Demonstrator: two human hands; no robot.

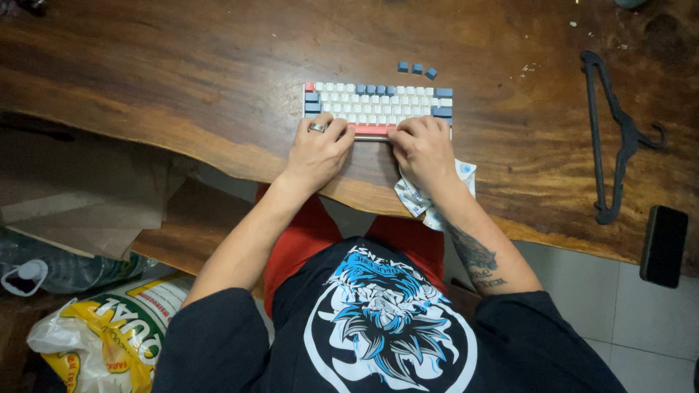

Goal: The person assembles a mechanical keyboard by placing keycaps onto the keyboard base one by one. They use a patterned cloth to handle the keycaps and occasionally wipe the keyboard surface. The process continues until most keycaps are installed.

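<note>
A small keyboard (378,102) with white and blue keycaps and a red front row lies on the wooden table (218,80). My left hand (319,149), with a ring on one finger, rests on the keyboard's near left corner, fingers curled over the edge. My right hand (422,149) rests on the near right part, fingers bent onto the keys. Under my right wrist lies a crumpled white and blue cloth (422,196), hanging over the table edge. Three loose blue keycaps (416,69) sit just behind the keyboard.
A black clothes hanger (611,138) lies at the right of the table. A dark phone (663,245) sits at the right edge. Below on the left are a wooden shelf, a plastic bottle (44,269) and a yellow and white sack (109,335).
</note>
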